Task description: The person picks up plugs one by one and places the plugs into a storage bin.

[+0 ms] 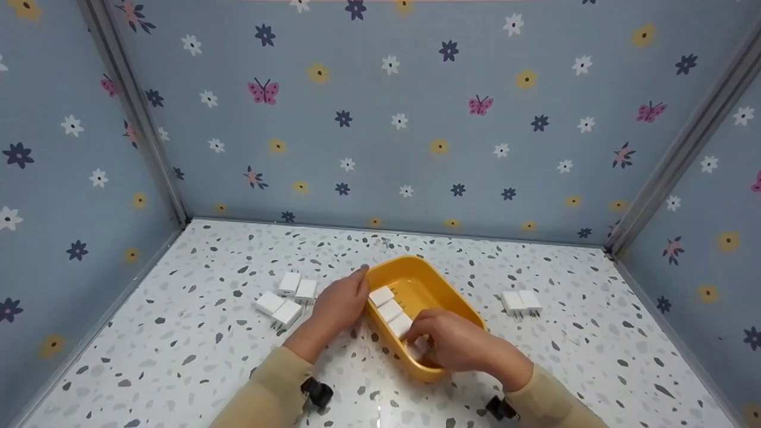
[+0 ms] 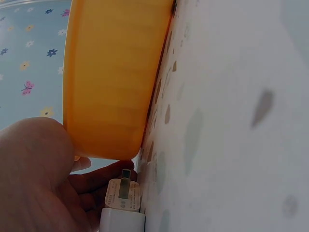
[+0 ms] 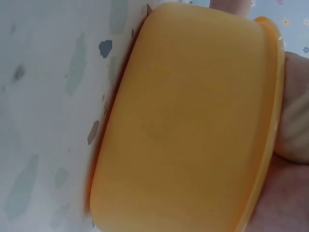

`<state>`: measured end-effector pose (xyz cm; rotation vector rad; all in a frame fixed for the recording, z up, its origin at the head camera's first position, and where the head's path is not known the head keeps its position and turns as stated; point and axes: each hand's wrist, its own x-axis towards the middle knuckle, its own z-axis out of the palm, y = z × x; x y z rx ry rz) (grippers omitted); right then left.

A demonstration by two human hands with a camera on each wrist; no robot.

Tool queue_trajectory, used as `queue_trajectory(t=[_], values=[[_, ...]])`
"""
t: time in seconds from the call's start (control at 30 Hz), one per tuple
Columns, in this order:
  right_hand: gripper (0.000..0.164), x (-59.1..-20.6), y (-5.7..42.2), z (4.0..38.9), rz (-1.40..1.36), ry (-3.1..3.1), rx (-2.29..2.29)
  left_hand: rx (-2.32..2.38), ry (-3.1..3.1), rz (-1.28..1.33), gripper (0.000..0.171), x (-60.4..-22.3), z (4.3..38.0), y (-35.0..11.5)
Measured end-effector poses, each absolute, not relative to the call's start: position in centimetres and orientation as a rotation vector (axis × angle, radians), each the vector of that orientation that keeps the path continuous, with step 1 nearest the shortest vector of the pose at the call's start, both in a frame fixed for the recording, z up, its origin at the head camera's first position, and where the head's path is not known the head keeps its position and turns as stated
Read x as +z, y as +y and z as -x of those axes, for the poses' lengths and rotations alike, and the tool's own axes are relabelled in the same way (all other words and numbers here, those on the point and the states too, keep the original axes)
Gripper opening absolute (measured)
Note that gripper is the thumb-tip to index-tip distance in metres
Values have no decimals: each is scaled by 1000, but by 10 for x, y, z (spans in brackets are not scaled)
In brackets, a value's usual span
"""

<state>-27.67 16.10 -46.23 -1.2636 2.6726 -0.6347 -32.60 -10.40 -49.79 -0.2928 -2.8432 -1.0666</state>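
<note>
A yellow plastic tray [image 1: 440, 279] stands slantwise on the speckled table, with several white plug chargers [image 1: 390, 310] in a row along its left wall. My left hand [image 1: 342, 302] holds the tray's far left side. In the left wrist view, the left fingers [image 2: 91, 191] are beside the tray's outer wall, partly behind a charger. My right hand [image 1: 455, 340] reaches into the tray's near end and pinches a white charger [image 1: 418, 348], mostly hidden by the fingers. The tray wall [image 3: 183, 121] blocks that grip in the right wrist view.
Left of the tray, several white chargers [image 1: 279, 309] lie in pairs close to my left hand. Two more chargers [image 1: 521, 302] lie to the right, side by side. Flower-patterned panels [image 1: 392, 119] enclose the table at the back and both sides.
</note>
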Motion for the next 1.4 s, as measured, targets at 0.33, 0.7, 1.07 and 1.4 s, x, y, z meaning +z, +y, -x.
queue_trajectory(t=[0.33, 0.7, 1.07, 1.4], values=[[38, -461, 158, 275, 1091, 2735, -642, -1073, -2853, 273, 56, -497, 327, -103], [22, -464, 155, 274, 1059, 2831, -594, -1069, -2850, 289, 55, -496, 326, -102], [19, -466, 151, 277, 996, 2869, -591, -1079, -2844, 294, 55, -497, 326, -103], [22, -464, 152, 275, 989, 2872, -580, -1097, -2857, 271, 56, -497, 326, -103]])
